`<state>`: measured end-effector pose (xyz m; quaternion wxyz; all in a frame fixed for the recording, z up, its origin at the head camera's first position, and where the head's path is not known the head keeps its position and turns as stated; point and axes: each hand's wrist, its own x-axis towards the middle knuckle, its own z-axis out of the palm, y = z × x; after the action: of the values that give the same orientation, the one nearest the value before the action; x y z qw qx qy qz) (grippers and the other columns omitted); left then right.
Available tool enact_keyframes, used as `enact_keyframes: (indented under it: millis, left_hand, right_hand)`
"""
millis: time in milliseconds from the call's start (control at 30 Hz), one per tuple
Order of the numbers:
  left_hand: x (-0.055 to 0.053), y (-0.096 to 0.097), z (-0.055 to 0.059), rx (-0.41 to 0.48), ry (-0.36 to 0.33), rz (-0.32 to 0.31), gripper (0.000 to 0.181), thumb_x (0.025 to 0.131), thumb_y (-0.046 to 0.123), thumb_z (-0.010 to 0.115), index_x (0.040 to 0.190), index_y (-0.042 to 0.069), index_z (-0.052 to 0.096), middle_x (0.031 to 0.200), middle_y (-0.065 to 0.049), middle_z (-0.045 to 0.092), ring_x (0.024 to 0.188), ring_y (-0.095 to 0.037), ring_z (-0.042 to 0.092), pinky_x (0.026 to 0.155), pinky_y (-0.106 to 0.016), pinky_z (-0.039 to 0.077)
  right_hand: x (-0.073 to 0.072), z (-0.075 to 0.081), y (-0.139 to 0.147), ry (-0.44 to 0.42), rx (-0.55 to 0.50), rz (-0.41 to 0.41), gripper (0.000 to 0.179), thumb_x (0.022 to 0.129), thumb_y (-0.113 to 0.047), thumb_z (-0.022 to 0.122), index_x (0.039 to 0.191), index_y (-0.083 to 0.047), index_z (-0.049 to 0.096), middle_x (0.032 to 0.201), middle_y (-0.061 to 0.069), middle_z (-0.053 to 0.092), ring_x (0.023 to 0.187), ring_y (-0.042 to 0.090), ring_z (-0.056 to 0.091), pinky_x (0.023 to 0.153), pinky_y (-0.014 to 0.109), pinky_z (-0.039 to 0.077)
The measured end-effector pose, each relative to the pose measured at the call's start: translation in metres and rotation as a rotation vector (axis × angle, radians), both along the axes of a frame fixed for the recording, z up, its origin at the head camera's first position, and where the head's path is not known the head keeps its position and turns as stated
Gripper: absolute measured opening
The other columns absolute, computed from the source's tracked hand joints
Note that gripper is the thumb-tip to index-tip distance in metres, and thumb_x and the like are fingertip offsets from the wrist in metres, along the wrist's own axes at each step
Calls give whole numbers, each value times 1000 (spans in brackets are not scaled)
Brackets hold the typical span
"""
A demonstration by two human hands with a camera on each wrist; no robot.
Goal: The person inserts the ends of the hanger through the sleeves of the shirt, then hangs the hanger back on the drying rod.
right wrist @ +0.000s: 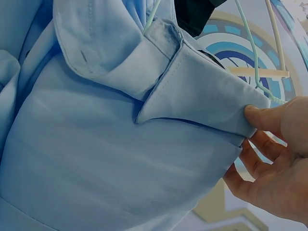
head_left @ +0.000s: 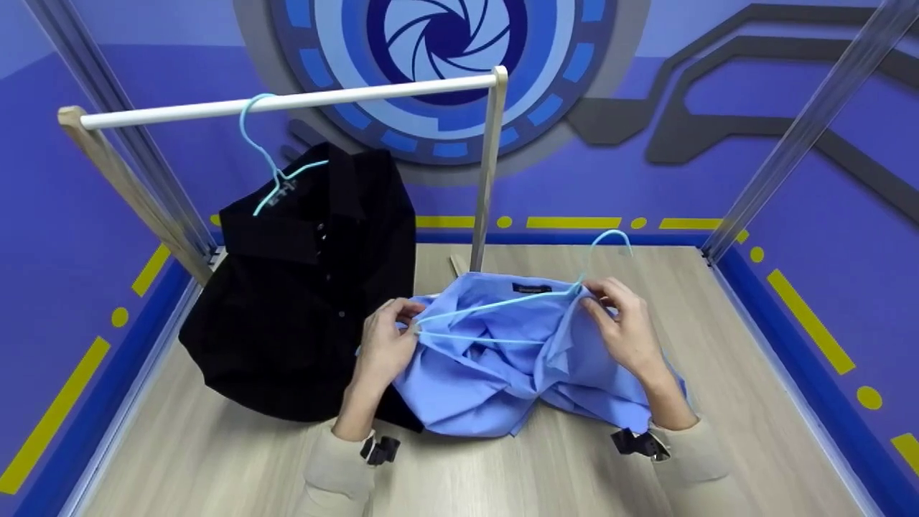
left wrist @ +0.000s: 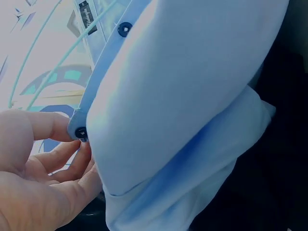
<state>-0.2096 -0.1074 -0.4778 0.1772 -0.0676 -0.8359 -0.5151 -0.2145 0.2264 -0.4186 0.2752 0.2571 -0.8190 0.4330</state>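
A light blue button-up shirt (head_left: 474, 409) lies bunched on the table, its collar spread toward the back. A pale turquoise hanger (head_left: 495, 306) sits partly inside the neck opening, with its hook standing out at the upper right. My left hand (head_left: 386, 341) pinches the shirt's front edge beside a dark button (left wrist: 81, 132), at the hanger's left end. On the other side, my right hand (head_left: 624, 327) pinches the folded collar (right wrist: 202, 96) between thumb and fingers, close to the hanger's neck. Fabric hides the hanger's right end.
A white-barred wooden rack (head_left: 359, 93) stands at the back left. From it a black shirt (head_left: 287, 323) hangs on another turquoise hanger (head_left: 258, 140), reaching down beside my left hand. Blue patterned walls (head_left: 811, 215) enclose the wooden table (head_left: 754, 402).
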Motion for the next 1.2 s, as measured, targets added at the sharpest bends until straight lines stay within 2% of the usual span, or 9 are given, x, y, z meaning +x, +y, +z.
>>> enact_keyframes:
  millis: [200,333,533,733,900,1067,1200]
  left_hand:
    - [1,-2,2,14,33,21,21,86,-10,63,99,2,74,95,-5,70,85,-20,66,74,-35,56]
    - [2,-3,3,13,36,31,21,87,-9,63,99,3,74,95,-4,69,85,-19,66,74,-35,56]
    - [2,-5,3,-20,34,42,19,88,-7,63,100,3,74,95,-5,69,85,-19,66,74,-35,57]
    - [2,-6,1,-83,40,2,19,87,-8,63,101,-1,74,95,-9,69,84,-21,66,73,-35,57]
    - [3,-6,-2,-109,-2,-33,21,87,-6,63,104,-2,74,96,-8,69,84,-21,66,75,-35,56]
    - [3,-5,-3,-122,-41,-37,17,87,-2,69,102,0,75,91,-7,69,82,-21,66,75,-37,56]
    - [1,-7,-5,-132,-20,-30,14,86,-2,72,99,0,75,88,-7,70,79,-21,66,74,-38,55]
  right_hand:
    - [-16,-21,11,3,-6,-31,22,87,22,66,105,10,71,97,18,70,89,24,65,81,18,48]
    - [-21,-27,16,-22,-5,-35,21,91,15,68,109,5,73,101,12,71,91,27,66,83,18,47]
    - [-21,-26,17,-8,-3,-28,20,92,11,69,109,3,74,101,10,71,89,29,66,82,19,47]
    - [-20,-24,16,9,0,-29,21,91,13,69,109,3,74,100,10,71,88,28,65,81,19,47]
    - [-20,-24,16,17,4,-33,21,91,13,69,109,3,74,101,11,71,88,28,65,81,18,46]
    - [-20,-25,16,14,3,-36,21,92,12,69,109,3,74,101,11,72,89,27,65,82,17,46]
    - [-20,-25,17,19,7,-45,24,90,15,70,110,3,74,101,11,72,89,26,65,82,17,46]
